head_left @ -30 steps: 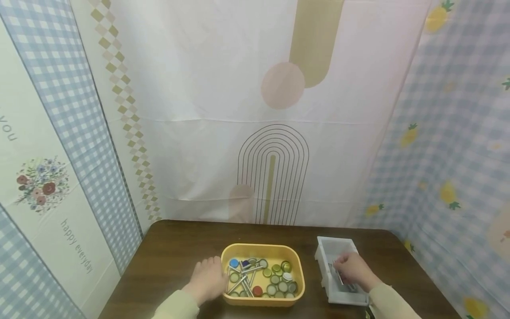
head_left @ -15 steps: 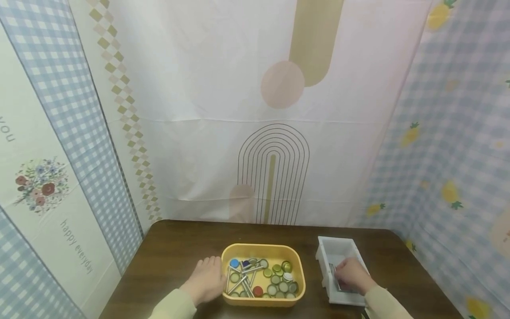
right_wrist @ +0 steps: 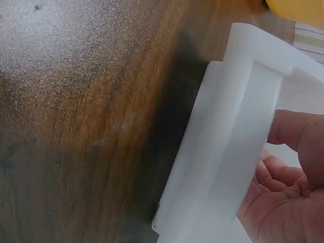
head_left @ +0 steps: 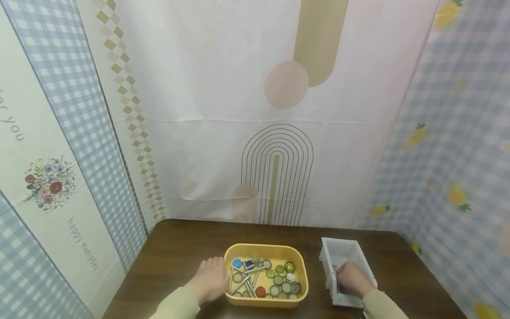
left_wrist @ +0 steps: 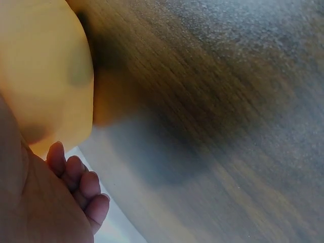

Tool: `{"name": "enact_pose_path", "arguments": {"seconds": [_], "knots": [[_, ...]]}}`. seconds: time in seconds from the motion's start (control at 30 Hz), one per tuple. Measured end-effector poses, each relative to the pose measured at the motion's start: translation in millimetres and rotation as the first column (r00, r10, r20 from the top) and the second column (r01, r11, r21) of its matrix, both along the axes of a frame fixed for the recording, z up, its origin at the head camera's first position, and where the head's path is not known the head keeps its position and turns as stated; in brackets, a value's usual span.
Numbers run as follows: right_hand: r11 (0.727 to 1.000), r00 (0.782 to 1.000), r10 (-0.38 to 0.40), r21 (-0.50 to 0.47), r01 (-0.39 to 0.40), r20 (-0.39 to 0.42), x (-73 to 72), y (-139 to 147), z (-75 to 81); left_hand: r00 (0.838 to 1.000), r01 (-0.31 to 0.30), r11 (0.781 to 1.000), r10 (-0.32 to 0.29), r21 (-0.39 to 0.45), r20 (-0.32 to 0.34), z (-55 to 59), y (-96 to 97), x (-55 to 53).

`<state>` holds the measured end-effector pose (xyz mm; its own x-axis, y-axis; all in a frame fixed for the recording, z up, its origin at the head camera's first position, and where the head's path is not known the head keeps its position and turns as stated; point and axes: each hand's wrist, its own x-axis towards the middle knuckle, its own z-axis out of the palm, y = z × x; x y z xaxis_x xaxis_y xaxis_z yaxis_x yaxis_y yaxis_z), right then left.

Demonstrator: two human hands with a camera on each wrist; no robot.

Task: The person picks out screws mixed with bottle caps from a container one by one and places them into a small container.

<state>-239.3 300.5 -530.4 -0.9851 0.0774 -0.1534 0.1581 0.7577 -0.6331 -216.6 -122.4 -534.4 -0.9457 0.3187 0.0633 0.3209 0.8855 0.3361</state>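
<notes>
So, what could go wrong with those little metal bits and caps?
The metal rods lie crisscrossed among the caps in the yellow bin, so lifting one might drag others along. The left hand is right at the bin's side; a push might shift it. The right hand, inside the white tray, hides much of what lies there, so it could knock a piece unseen.

On my feed I see a yellow basin (head_left: pixel 266 303) of green, red, blue and white caps (head_left: pixel 277 280), a white bin (head_left: pixel 338 253), brown wood-grained bench (head_left: pixel 191 243), blue-and-white checked cloth (head_left: pixel 432 161).
</notes>
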Motion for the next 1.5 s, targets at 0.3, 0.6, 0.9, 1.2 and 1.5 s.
{"name": "enact_pose_path", "arguments": {"seconds": [0.3, 0.6, 0.9, 1.2, 1.5], "knots": [[1.0, 1.0, 0.01, 0.02, -0.01, 0.006, 2.5, -3.1, 5.3, 1.0, -0.004, 1.0, 0.004, 0.013, -0.019, 0.3, -0.1, 0.3], [1.0, 1.0, 0.001, 0.013, -0.001, 0.018, 2.5, -1.8, 7.0, 1.0, -0.001, 1.0, 0.001, 0.031, 0.0, 2.6, 0.3, 1.7], [0.998, 0.999, 0.026, 0.065, -0.024, -0.024, 0.0, 5.1, 14.3, 1.0, -0.02, 0.999, 0.019, 0.035, 0.017, 0.8, 1.2, -0.2], [1.0, 0.998, 0.0, 0.015, 0.001, -0.057, -3.5, 9.1, 42.2, 1.0, 0.002, 0.999, -0.001, 0.039, -0.003, -6.6, -2.4, -1.5], [0.999, 0.991, 0.017, -0.038, -0.022, -0.132, -7.4, -11.6, 70.4, 0.999, -0.005, 1.0, 0.004, 0.028, 0.04, -5.8, -1.0, -2.9]]}}
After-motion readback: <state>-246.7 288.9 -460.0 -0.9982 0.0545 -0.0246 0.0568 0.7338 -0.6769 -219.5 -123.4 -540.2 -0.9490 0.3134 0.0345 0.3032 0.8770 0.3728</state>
